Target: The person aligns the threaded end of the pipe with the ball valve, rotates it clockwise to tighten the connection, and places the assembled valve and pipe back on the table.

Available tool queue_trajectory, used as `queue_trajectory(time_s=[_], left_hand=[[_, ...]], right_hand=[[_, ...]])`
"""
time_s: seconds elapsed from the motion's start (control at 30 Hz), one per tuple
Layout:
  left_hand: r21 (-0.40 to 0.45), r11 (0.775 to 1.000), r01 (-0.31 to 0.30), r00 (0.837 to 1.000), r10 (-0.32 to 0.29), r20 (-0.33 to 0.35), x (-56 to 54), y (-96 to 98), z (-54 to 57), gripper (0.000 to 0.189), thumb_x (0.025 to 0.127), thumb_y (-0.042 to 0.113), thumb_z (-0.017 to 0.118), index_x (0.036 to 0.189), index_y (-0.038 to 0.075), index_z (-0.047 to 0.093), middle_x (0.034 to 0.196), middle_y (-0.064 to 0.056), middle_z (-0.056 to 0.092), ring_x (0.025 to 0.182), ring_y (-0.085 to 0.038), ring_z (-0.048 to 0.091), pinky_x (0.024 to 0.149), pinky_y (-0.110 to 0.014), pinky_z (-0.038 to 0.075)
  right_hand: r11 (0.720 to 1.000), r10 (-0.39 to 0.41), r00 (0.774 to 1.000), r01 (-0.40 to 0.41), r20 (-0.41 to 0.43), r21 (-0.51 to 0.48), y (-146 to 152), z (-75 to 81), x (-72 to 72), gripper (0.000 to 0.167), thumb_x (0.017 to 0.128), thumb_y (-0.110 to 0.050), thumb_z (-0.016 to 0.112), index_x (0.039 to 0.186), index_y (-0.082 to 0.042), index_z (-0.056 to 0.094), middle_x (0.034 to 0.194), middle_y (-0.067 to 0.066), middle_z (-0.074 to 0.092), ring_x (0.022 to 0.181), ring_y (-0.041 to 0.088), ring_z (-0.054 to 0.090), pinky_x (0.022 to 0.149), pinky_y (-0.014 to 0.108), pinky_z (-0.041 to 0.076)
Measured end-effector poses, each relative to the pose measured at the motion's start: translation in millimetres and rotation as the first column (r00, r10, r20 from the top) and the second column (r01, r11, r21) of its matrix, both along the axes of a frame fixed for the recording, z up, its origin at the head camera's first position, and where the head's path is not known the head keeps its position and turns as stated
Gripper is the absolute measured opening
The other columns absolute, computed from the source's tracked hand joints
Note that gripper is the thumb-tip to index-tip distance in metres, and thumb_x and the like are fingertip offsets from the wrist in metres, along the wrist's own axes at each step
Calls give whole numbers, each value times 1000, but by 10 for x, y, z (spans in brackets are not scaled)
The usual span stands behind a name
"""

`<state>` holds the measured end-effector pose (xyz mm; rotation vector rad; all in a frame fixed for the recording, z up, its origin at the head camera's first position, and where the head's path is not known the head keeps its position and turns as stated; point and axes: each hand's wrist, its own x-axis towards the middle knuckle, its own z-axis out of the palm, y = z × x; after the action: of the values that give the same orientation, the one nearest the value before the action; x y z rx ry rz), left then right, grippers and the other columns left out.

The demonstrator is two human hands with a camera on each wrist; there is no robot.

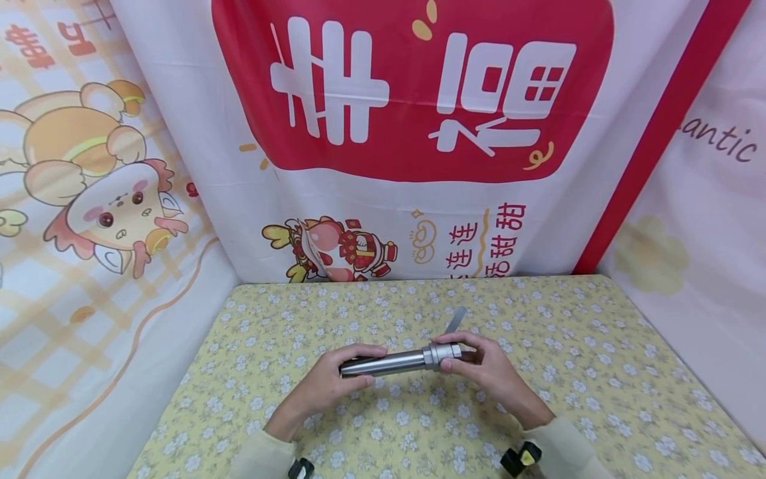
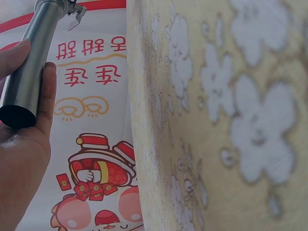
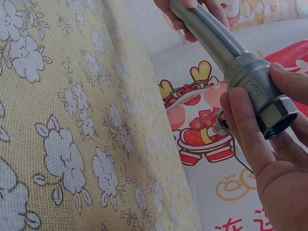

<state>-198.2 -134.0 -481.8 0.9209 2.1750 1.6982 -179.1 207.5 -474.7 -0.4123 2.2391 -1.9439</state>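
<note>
A steel pipe (image 1: 389, 363) is held level over the flowered cloth, joined at its right end to a ball valve (image 1: 441, 354) with a lever handle (image 1: 456, 319) that points up and away. My left hand (image 1: 326, 379) grips the plain end of the pipe between thumb and fingers. Around the valve body my right hand (image 1: 487, 362) curls its thumb and fingers. In the right wrist view the valve (image 3: 260, 86) shows the number 304 and an open hexagonal end. The left wrist view shows the pipe's dark round end (image 2: 18, 116) against my left palm.
A yellow flowered cloth (image 1: 263, 332) covers the table. White printed sheets hang at the back (image 1: 538, 199), the left (image 1: 137, 319) and the right (image 1: 670, 332) of it. Each wrist carries a small black device (image 1: 520, 459) near the sleeve.
</note>
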Motion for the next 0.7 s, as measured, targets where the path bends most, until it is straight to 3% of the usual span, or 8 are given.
queue_trajectory(time_s=[0.23,0.7], left_hand=[[-58,997,-41,998,44,46,2,-9,5,45,101,21,81,144,32,71,157,-4,64,125,-31,70,94,-29,62],[-91,993,-69,997,71,21,10,0,16,47,100,26,82,145,26,71,151,-1,68,120,-24,72,94,-30,61]], right_hand=[[1000,2,1000,-2,-6,2,2,4,1,44,101,-24,81,141,-11,70,150,21,64,110,27,78,96,50,65],[1000,6,1000,-6,0,-4,-2,23,11,44,101,-24,82,142,-11,70,150,22,64,111,27,78,96,48,66]])
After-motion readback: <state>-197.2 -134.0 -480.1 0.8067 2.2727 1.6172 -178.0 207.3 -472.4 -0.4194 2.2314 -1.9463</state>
